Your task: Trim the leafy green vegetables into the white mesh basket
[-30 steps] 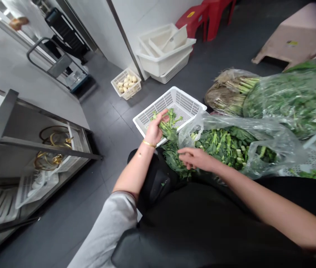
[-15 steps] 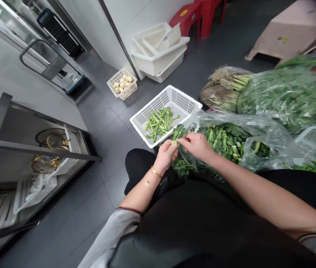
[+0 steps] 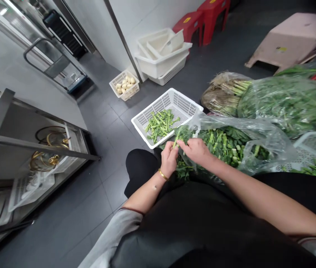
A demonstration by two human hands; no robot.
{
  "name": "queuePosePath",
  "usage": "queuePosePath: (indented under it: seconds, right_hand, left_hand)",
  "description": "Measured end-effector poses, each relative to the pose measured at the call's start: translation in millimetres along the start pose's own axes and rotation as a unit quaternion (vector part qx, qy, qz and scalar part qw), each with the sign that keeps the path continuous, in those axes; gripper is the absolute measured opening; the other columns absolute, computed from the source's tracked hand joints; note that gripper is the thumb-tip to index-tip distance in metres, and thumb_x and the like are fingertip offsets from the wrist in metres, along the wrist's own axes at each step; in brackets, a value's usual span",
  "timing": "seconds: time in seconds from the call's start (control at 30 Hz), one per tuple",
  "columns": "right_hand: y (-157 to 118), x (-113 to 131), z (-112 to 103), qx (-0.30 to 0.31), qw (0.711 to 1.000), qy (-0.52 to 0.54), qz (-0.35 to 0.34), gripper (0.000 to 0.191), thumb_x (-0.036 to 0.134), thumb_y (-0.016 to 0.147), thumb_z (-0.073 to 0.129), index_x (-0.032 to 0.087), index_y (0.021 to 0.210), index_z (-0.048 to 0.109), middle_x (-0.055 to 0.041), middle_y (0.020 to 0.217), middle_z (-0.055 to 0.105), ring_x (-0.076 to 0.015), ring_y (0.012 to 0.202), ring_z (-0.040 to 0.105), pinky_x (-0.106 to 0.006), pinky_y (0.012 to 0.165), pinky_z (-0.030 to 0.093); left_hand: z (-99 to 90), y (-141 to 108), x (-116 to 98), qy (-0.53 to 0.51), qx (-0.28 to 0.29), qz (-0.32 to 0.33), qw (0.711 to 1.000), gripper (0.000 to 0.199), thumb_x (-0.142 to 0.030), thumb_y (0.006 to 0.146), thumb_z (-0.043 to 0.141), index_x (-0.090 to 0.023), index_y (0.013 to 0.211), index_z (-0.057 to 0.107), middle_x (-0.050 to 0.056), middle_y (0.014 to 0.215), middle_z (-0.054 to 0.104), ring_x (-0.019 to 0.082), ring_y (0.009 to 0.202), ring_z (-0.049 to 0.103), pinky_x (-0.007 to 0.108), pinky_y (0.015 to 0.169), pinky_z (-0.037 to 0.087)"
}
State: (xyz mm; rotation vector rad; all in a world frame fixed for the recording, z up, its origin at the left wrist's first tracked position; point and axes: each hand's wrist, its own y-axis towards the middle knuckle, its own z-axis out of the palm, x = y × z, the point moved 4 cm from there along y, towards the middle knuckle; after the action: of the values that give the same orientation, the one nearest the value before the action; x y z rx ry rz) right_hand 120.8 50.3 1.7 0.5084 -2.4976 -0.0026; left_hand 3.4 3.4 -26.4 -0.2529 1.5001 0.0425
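Between my two hands is a green leafy vegetable stem (image 3: 177, 139), held over the near corner of a white basket. My left hand (image 3: 169, 158), with a gold bangle at the wrist, is closed around the stem's lower part. The fingers of my right hand (image 3: 197, 150) pinch the same stem from the other side. Cut green stems (image 3: 162, 124) lie in a heap in the white perforated basket (image 3: 141, 131) just beyond my hands. An opened clear plastic bag (image 3: 264, 124) full of leafy stalks (image 3: 230, 143) sits to the right, partly behind my right forearm.
A small basket of pale bulbs or roots (image 3: 124, 86) and stacked white tubs (image 3: 160, 56) stand by the wall. Bagged scallions (image 3: 224, 93) and greens (image 3: 289, 102) lie at right, near a pink stool (image 3: 291, 39). A metal shelf (image 3: 43, 145) is on the left.
My left hand has turned more upright and shifted slightly right and down. The stem now shows more clearly between my fingers. The whole view has tilted slightly.
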Motion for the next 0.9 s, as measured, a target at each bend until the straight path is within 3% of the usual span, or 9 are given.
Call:
queuePosePath:
  seconds: [0.17, 0.33, 0.43, 0.53, 0.67, 0.7, 0.77, 0.83, 0.9]
  right_hand:
    - [-29, 17, -7, -0.074, 0.978, -0.083, -0.179, 0.035, 0.031, 0.091, 0.039, 0.016, 0.073, 0.065, -0.0070, 0.065, 0.060, -0.0155, 0.059, 0.052, -0.028, 0.058, 0.030]
    - [-38, 15, 0, 0.009, 0.975, -0.051, -0.215, 0.023, 0.026, 0.084, 0.047, 0.016, 0.090, 0.067, -0.0081, 0.074, 0.063, -0.0163, 0.063, 0.055, -0.028, 0.059, 0.032]
    - [-39, 5, 10, 0.075, 0.985, 0.084, -0.133, 0.034, 0.039, 0.087, 0.044, 0.016, 0.075, 0.067, -0.0077, 0.068, 0.063, -0.0162, 0.061, 0.055, -0.027, 0.058, 0.036]
    - [-34, -17, 14, 0.082, 0.978, 0.190, 0.014, 0.054, 0.052, 0.089, 0.035, 0.017, 0.056, 0.057, -0.0041, 0.050, 0.054, -0.0143, 0.050, 0.051, -0.027, 0.051, 0.037]
    - [-18, -31, 15, 0.104, 0.912, 0.389, 0.073, 0.041, 0.057, 0.076, 0.054, 0.017, 0.070, 0.060, 0.0013, 0.049, 0.053, -0.0122, 0.044, 0.048, -0.025, 0.044, 0.037]
    - [-13, -32, 15, 0.102, 0.897, 0.422, 0.083, 0.039, 0.056, 0.072, 0.057, 0.017, 0.073, 0.061, 0.0028, 0.047, 0.051, -0.0114, 0.041, 0.046, -0.024, 0.042, 0.036]
    - [-6, -34, 16, 0.082, 0.887, 0.440, 0.111, 0.036, 0.053, 0.069, 0.060, 0.017, 0.071, 0.060, 0.0046, 0.043, 0.047, -0.0103, 0.037, 0.041, -0.023, 0.038, 0.033]
    - [-2, -32, 19, 0.056, 0.907, 0.401, 0.117, 0.033, 0.050, 0.069, 0.061, 0.018, 0.060, 0.056, 0.0040, 0.041, 0.045, -0.0107, 0.037, 0.041, -0.023, 0.039, 0.033]
    - [-3, -27, 21, 0.013, 0.938, 0.331, 0.105, 0.036, 0.047, 0.072, 0.059, 0.020, 0.051, 0.049, 0.0028, 0.039, 0.043, -0.0122, 0.040, 0.044, -0.025, 0.042, 0.036]
  left_hand:
    - [22.5, -11, 9, -0.205, 0.039, -0.156, 0.965, 0.028, -0.035, 0.069, 0.061, -0.021, 0.070, 0.036, -0.008, 0.047, 0.033, 0.005, 0.036, 0.024, 0.020, 0.038, 0.013]
    - [19.7, -8, 11, -0.258, 0.013, -0.201, 0.945, 0.026, -0.028, 0.068, 0.059, -0.020, 0.064, 0.035, -0.008, 0.043, 0.029, 0.003, 0.033, 0.021, 0.018, 0.036, 0.011]
    - [9.4, 3, 6, -0.300, 0.046, -0.207, 0.930, 0.022, -0.028, 0.074, 0.055, -0.018, 0.062, 0.040, -0.008, 0.042, 0.026, 0.003, 0.033, 0.020, 0.018, 0.034, 0.012]
    - [9.6, 3, 3, -0.314, 0.157, -0.284, 0.892, 0.024, -0.032, 0.084, 0.047, -0.016, 0.065, 0.047, -0.008, 0.040, 0.020, 0.003, 0.031, 0.015, 0.017, 0.032, 0.011]
    - [18.7, -6, 6, -0.287, 0.259, -0.366, 0.847, 0.037, -0.037, 0.091, 0.035, -0.016, 0.062, 0.044, -0.008, 0.039, 0.018, 0.004, 0.028, 0.013, 0.016, 0.031, 0.011]
    - [20.3, -6, 7, -0.270, 0.268, -0.367, 0.849, 0.040, -0.040, 0.092, 0.033, -0.016, 0.062, 0.045, -0.008, 0.039, 0.020, 0.004, 0.028, 0.014, 0.017, 0.030, 0.012]
    - [19.5, -1, 9, -0.219, 0.237, -0.324, 0.889, 0.043, -0.048, 0.091, 0.033, -0.016, 0.067, 0.048, -0.007, 0.040, 0.028, 0.005, 0.028, 0.021, 0.018, 0.030, 0.015]
    - [13.8, 7, 10, -0.152, 0.154, -0.231, 0.949, 0.040, -0.055, 0.086, 0.044, -0.016, 0.077, 0.052, -0.005, 0.046, 0.040, 0.006, 0.033, 0.031, 0.019, 0.033, 0.022]
    - [8.1, 13, 11, -0.092, 0.069, -0.143, 0.983, 0.037, -0.054, 0.079, 0.057, -0.018, 0.084, 0.053, -0.005, 0.052, 0.046, 0.006, 0.038, 0.036, 0.019, 0.037, 0.027]
